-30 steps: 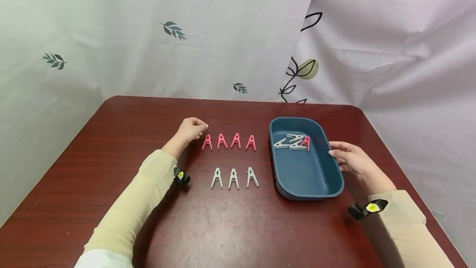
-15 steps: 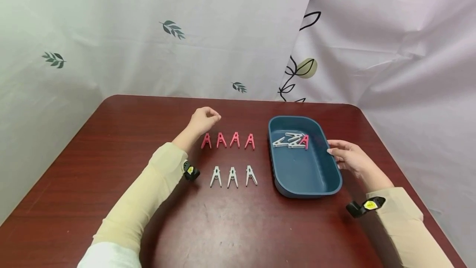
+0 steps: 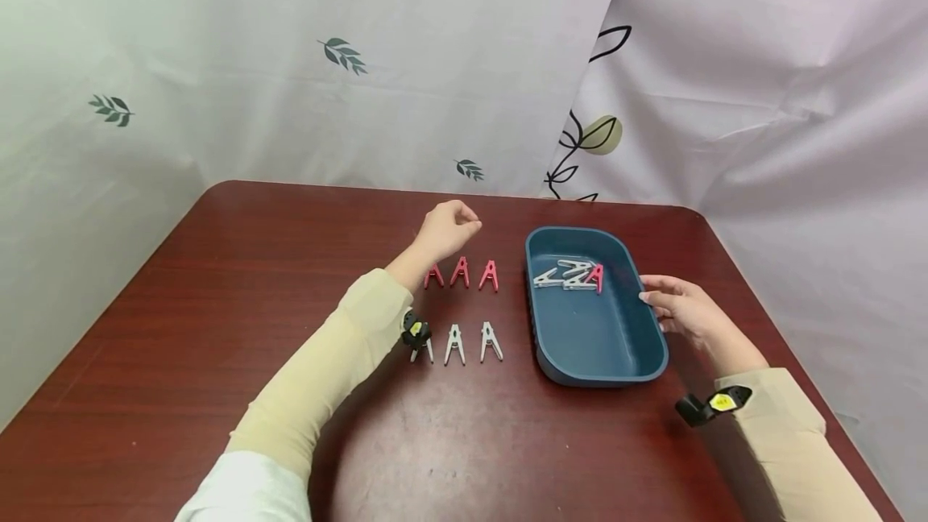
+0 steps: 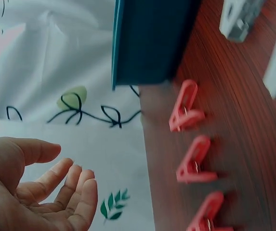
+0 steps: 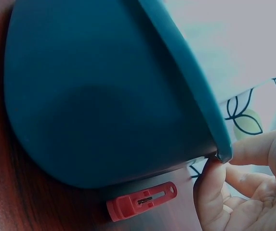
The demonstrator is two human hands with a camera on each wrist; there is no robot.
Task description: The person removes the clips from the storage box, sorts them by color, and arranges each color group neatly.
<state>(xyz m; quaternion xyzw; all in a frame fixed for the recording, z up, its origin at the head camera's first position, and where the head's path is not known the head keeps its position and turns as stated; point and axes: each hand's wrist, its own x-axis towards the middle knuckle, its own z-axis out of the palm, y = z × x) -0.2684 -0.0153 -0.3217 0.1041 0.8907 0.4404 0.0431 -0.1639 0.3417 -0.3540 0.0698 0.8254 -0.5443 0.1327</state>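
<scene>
My left hand is over the far part of the table, beyond the red spring clips. In the left wrist view the left hand is empty, thumb apart from loosely bent fingers. My right hand holds the right rim of a blue plastic bin; the right wrist view shows thumb and fingertips pinching that rim. White clips and one red clip lie inside the bin. A red clip lies beside the bin in the right wrist view.
White clips form a nearer row on the dark red table; the left wrist camera partly covers the leftmost one. My left forearm crosses left of the rows. A patterned white curtain hangs behind.
My left hand has moved right and farther back, passing over the red row; its wrist now covers the leftmost red clip. My right hand and the bin stay in place.
</scene>
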